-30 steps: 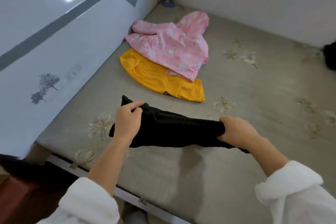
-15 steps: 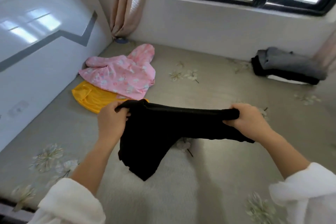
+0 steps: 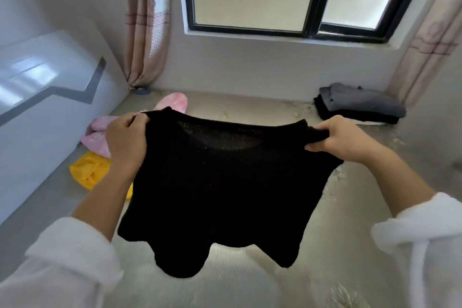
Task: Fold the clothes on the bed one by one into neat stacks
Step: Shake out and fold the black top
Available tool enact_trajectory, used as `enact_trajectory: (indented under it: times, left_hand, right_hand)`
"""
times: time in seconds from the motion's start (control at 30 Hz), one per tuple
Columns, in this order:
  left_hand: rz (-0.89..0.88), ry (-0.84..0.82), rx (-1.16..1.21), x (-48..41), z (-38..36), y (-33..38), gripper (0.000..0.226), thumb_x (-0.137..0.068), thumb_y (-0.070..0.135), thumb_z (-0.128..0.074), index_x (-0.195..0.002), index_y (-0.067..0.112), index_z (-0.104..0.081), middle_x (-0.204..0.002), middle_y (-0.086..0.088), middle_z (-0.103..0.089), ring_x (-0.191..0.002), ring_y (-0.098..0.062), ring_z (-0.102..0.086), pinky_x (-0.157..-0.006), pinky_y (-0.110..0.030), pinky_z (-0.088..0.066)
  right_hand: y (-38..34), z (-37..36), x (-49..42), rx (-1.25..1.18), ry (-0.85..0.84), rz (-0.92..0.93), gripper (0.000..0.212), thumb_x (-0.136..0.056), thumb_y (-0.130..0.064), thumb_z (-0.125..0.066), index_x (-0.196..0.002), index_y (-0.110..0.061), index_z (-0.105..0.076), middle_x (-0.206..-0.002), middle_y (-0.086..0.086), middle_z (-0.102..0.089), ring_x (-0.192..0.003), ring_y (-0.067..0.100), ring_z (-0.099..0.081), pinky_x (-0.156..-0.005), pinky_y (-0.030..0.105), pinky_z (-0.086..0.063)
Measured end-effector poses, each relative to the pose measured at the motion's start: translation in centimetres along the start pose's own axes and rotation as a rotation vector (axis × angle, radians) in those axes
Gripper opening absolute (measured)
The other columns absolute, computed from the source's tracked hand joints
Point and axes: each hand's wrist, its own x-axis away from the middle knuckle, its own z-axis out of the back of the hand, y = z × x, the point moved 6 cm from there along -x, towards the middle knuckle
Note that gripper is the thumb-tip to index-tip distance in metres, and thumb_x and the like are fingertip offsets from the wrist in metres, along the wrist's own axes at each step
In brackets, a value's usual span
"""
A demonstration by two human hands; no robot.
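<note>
Far left, the yellow shirt [image 3: 86,170] and pink jacket [image 3: 98,130] lie unfolded on the bed [image 3: 250,282]. My left hand [image 3: 126,140] clenches one shoulder of the black top [image 3: 225,182], which hangs in the air above the bed. My right hand [image 3: 342,140] grips the other shoulder. Far right sits the stack [image 3: 360,105]. The hem may be bunched, but the dark cloth hides it. If I lower it unevenly, the hem could tuck under and crease. A loosened grip would drop one shoulder.

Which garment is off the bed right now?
The black top, gripped at its shoulders by the left hand and right hand. The pink garment and yellow garment lie loose on the bed at left; the folded stack sits far right.
</note>
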Motion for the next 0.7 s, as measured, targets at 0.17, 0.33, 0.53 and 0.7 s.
enact_trajectory:
  times: [0.17, 0.33, 0.53, 0.7]
  left_hand:
    - [0.304, -0.361, -0.114, -3.5, -6.1, -4.6, 0.020, -0.097, 0.025, -0.041, -0.100, 0.014, -0.057, -0.070, -0.013, -0.066, -0.043, -0.024, -0.063, -0.043, -0.030, -0.054]
    - [0.195, -0.405, -0.100, -7.2, -9.4, -1.9, 0.027, -0.097, 0.028, -0.036, -0.109, 0.010, -0.052, -0.100, -0.023, -0.062, -0.085, -0.037, -0.063, -0.061, -0.042, -0.056]
    - [-0.216, -0.220, 0.030, -6.1, -8.1, 4.2, 0.015, -0.092, 0.036, -0.040, -0.097, 0.026, -0.050, -0.079, 0.016, -0.052, -0.072, 0.006, -0.050, -0.067, -0.019, -0.040]
    - [-0.259, -0.256, 0.047, 2.0, -6.0, -1.9, 0.018, -0.096, 0.018, -0.050, -0.091, 0.036, -0.048, -0.080, 0.010, -0.055, -0.070, 0.004, -0.051, -0.060, -0.007, -0.035]
  right_hand:
    - [3.9, -1.7, -4.2, 0.299, 0.040, -0.283, 0.028, -0.094, -0.031, -0.055, -0.077, -0.010, -0.062, -0.064, 0.005, -0.061, -0.060, 0.024, -0.061, -0.053, 0.031, -0.045]
    - [4.8, -0.4, -7.0, -0.392, 0.299, -0.468, 0.019, -0.090, 0.001, -0.049, -0.100, -0.001, -0.065, -0.092, 0.025, -0.069, -0.074, 0.037, -0.069, -0.068, 0.051, -0.059]
    - [2.7, 3.5, -3.9, -0.509, 0.761, -0.110, 0.050, -0.086, 0.005, -0.043, -0.114, -0.026, -0.070, -0.105, -0.009, -0.068, -0.092, -0.002, -0.060, -0.075, 0.000, -0.042]
    - [5.9, -1.7, 2.9, -0.347, 0.794, -0.029, 0.052, -0.076, 0.019, -0.046, -0.118, -0.005, -0.066, -0.115, 0.007, -0.064, -0.107, 0.013, -0.058, -0.095, 0.011, -0.040]
